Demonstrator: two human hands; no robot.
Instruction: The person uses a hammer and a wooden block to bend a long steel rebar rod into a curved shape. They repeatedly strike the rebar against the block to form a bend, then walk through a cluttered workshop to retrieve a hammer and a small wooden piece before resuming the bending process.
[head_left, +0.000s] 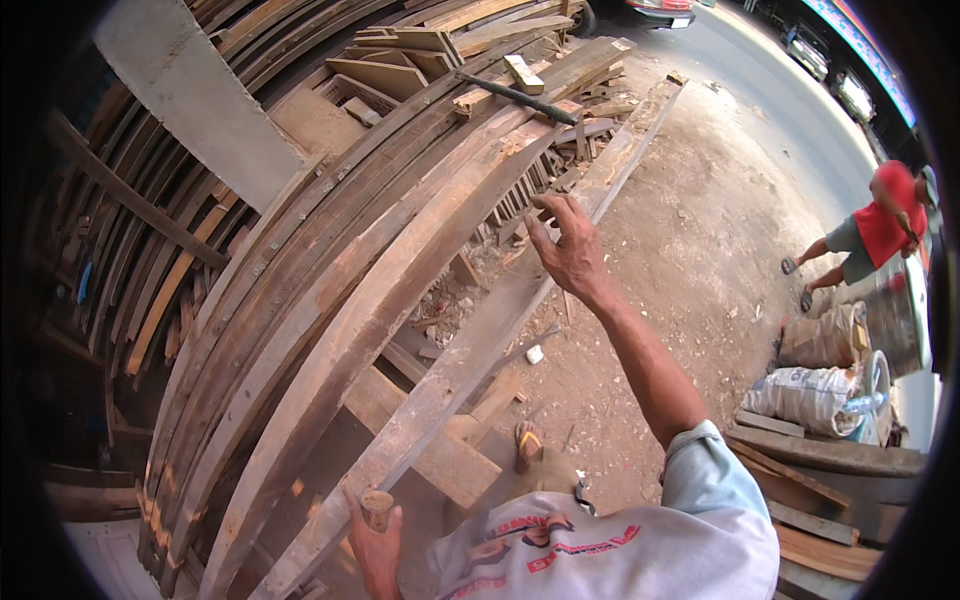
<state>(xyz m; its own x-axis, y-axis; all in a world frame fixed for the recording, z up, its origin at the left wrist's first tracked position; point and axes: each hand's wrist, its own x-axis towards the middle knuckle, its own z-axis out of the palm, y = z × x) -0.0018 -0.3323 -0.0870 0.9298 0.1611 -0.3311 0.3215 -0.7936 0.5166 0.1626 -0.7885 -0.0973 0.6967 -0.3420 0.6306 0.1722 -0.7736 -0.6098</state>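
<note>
At the lower left, my left hand [375,550] is closed around a short wooden piece with a rounded end [377,503]; the rest of that piece is hidden, so its kind does not show. It is beside the near end of a long grey-brown plank [430,400], which runs diagonally away. My right hand [575,250] hovers over the farther part of this plank, fingers curled but apart, with nothing visible in them. Left of the plank lies a thick, long beam [330,365].
More long boards [255,330] lie to the left, with a dark bar [515,97] across their far ends. Wood scraps litter the dirt ground [690,230]. At right are filled sacks [800,395] and a person in a red shirt [882,220]. Beyond runs a road [745,75].
</note>
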